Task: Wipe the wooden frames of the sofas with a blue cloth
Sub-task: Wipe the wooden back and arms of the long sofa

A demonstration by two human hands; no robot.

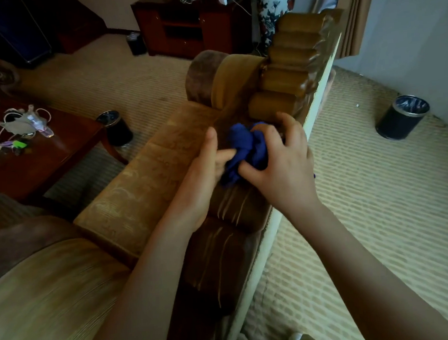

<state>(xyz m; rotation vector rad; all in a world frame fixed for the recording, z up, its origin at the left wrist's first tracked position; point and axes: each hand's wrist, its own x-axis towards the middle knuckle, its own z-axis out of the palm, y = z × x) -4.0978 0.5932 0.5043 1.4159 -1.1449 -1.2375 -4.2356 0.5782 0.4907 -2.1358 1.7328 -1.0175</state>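
Note:
A crumpled blue cloth (245, 149) lies on top of the sofa's carved wooden back frame (288, 81), which runs from the lower middle up to the right. My right hand (283, 159) grips the cloth from the right with curled fingers. My left hand (207, 171) is at the cloth's left side, its fingers reaching into the folds and its thumb pointing up. The cloth hides part of the frame under both hands. The sofa's tan upholstered seat back (138, 187) lies to the left of the frame.
A dark wooden coffee table (55, 153) with cluttered small items stands at the left. One black waste bin (116, 128) is beside it, another black bin (402, 117) on the carpet at right. A cabinet (192, 24) and a tall vase (275, 7) stand behind the sofa.

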